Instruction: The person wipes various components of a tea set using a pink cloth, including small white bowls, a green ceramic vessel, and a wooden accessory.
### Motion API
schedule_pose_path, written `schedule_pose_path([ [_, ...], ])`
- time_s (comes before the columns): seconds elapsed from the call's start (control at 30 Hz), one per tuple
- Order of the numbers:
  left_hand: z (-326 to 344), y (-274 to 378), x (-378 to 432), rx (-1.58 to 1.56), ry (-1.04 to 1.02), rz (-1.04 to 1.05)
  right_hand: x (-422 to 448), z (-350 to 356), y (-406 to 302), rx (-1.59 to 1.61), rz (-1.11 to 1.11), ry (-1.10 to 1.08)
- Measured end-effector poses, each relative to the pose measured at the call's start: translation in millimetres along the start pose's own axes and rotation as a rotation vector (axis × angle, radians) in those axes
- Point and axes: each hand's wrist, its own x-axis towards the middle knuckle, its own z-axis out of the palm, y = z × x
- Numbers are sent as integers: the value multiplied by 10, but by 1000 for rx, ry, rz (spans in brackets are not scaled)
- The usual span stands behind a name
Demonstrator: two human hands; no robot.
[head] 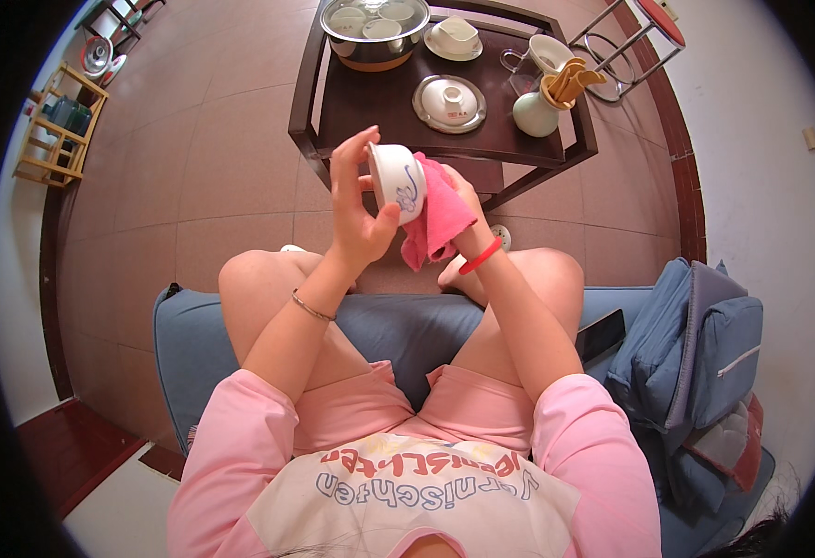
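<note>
Above my knees I hold up a small white porcelain cup (pixel 393 164) with a blue flower painted on its side. It is tipped sideways, its mouth toward the left. My left hand (pixel 360 209) grips it, thumb on the outer wall and fingers around the rim side. A pink cloth (pixel 445 213) lies against the cup's base, held by my right hand (pixel 464 187); the cloth covers part of the fingers. Just beyond, a white lid with a knob (pixel 451 104) rests on a metal-rimmed plate on the dark wooden tea table (pixel 372 125).
On the table stand a lidded steel pot (pixel 372 50) with cups inside, a white bowl on a saucer (pixel 455 36), a glass pitcher (pixel 519 77) and a pale vase (pixel 536 115) of wooden tea tools. A phone (pixel 601 335) and cushions (pixel 679 349) lie on the blue sofa (pixel 191 335).
</note>
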Motion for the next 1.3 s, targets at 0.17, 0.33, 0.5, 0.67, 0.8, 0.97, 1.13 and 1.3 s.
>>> schedule_pose_path([
  [0.17,5,-68,-17,-59,107,-65,-79,68,-18,86,17,-113],
  [0.33,-2,26,43,6,89,-13,-44,22,2,13,27,-99],
  [0.5,-75,-28,53,-292,174,-242,-104,130,-217,28,-127,-17],
  [0.67,-68,39,75,-540,169,-620,-106,63,-279,-147,-324,113],
  [0.8,-49,-79,37,-553,126,-829,-86,49,-277,-200,-334,221],
  [0.97,-14,-2,37,-634,105,-1000,-29,-10,-271,-194,-321,276],
  [1.13,-54,54,158,-742,56,-1029,-45,0,-393,-172,-355,295],
  [1.3,-101,88,271,-870,8,-937,-53,-40,-379,-246,-344,303],
])
